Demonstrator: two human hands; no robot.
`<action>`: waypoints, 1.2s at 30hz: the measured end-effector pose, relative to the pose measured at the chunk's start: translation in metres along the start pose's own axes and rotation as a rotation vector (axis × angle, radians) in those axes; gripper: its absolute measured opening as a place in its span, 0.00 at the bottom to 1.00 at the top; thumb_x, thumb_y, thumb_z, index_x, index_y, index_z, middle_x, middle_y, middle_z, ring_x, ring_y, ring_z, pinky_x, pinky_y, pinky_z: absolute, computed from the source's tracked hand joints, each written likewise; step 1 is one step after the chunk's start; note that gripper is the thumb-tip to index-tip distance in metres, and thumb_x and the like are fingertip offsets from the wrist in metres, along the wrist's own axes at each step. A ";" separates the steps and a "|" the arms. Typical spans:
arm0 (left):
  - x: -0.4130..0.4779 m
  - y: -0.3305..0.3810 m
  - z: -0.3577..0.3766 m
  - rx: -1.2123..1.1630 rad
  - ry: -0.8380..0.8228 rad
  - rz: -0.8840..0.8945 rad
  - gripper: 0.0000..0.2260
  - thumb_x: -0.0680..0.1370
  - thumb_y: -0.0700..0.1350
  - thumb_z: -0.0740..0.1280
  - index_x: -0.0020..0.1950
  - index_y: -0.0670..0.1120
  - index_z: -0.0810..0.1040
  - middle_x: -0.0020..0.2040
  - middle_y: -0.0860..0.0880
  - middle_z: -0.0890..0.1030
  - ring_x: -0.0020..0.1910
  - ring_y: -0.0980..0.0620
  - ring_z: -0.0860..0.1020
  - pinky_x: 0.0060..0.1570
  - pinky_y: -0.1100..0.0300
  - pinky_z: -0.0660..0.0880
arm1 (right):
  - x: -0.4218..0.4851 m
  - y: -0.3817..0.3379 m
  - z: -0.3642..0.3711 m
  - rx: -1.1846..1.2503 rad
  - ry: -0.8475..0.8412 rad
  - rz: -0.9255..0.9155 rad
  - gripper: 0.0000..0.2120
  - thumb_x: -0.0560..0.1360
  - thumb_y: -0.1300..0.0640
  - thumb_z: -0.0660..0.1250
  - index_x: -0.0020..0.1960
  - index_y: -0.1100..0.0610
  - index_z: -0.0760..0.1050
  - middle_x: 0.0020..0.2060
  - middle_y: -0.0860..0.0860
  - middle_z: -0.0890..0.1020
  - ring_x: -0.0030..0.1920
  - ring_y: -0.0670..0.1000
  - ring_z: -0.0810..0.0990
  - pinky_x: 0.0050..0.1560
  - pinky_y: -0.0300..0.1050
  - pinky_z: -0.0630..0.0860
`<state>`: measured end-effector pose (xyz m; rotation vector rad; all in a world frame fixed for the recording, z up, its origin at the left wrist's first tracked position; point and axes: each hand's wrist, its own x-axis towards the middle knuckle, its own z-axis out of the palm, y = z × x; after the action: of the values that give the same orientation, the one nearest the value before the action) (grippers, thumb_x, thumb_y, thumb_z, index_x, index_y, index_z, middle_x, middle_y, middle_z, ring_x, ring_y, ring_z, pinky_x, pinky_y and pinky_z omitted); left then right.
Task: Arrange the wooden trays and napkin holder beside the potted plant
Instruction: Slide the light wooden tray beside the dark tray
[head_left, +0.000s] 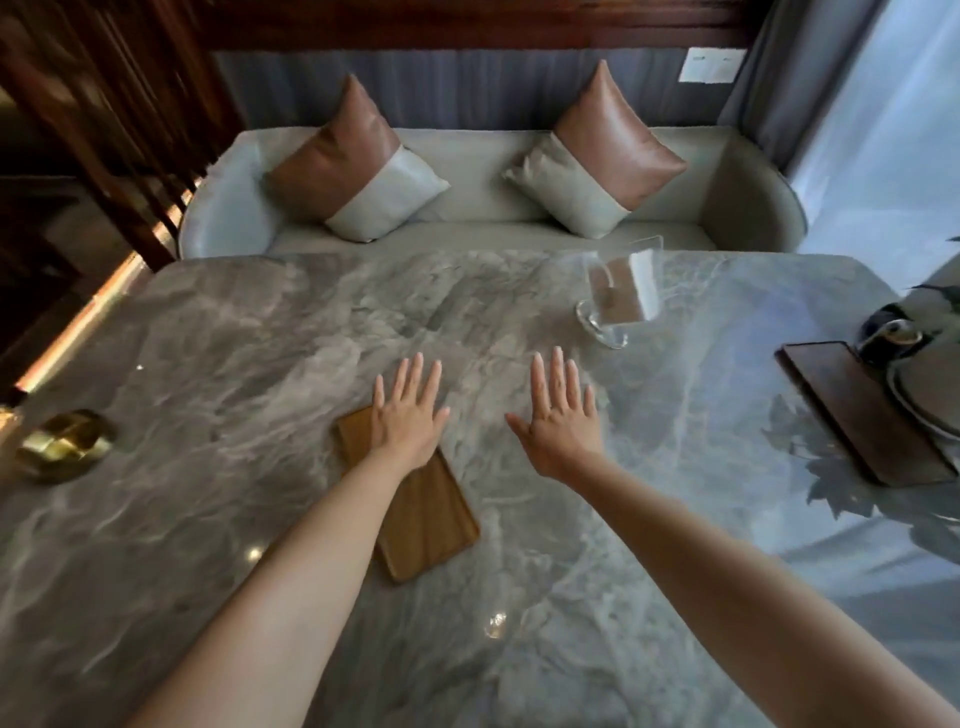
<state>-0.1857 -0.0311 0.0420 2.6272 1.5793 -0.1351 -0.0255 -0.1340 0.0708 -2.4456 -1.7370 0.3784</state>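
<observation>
A light wooden tray (415, 512) lies flat on the grey marble table (208, 338), and serves here as the landmark. The left hand (408, 415) is spread palm-down with its fingers apart over the tray's far end, gripping nothing; whether the palm actually presses the wood cannot be told. The left forearm crosses over the tray's left side. The right hand (558, 421) is just to the right of the tray, also flat and open with its fingers splayed, empty, over bare marble.

Beyond the tray and to its right stands a clear acrylic holder (618, 291), upright, with a brownish insert inside. Well to the right of the tray, near the table's right edge, lies a dark wooden tray (852, 410) carrying a pale round plate (924, 400). Just behind that plate sits a dark glossy pot (888, 332) with dark leaves reaching out of the frame. Far to the left of the tray sits a brass-coloured round dish (62, 444). Behind the table, a pale sofa (483, 202) holds two brown-and-grey cushions (358, 166).
</observation>
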 end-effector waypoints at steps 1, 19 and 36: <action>-0.004 -0.013 0.004 -0.002 -0.013 -0.017 0.27 0.81 0.56 0.47 0.77 0.50 0.41 0.79 0.48 0.41 0.78 0.50 0.42 0.75 0.46 0.42 | -0.003 -0.012 0.008 0.001 -0.025 -0.001 0.34 0.78 0.40 0.45 0.72 0.54 0.30 0.74 0.54 0.33 0.74 0.55 0.33 0.74 0.54 0.38; 0.004 -0.110 0.055 -0.029 -0.252 -0.165 0.27 0.81 0.56 0.48 0.77 0.47 0.49 0.75 0.39 0.60 0.72 0.40 0.61 0.70 0.47 0.60 | -0.046 -0.077 0.101 0.067 -0.367 0.263 0.29 0.79 0.51 0.54 0.74 0.44 0.42 0.66 0.58 0.66 0.66 0.60 0.66 0.57 0.53 0.70; 0.039 -0.102 0.057 -0.008 -0.262 -0.202 0.26 0.81 0.55 0.50 0.70 0.37 0.63 0.69 0.34 0.68 0.68 0.37 0.66 0.66 0.46 0.63 | -0.036 -0.061 0.113 0.358 -0.301 0.548 0.09 0.78 0.57 0.54 0.41 0.58 0.68 0.45 0.57 0.79 0.42 0.56 0.75 0.42 0.48 0.71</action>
<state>-0.2603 0.0445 -0.0203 2.3214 1.7387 -0.4627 -0.1229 -0.1529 -0.0181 -2.6359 -0.9188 1.0544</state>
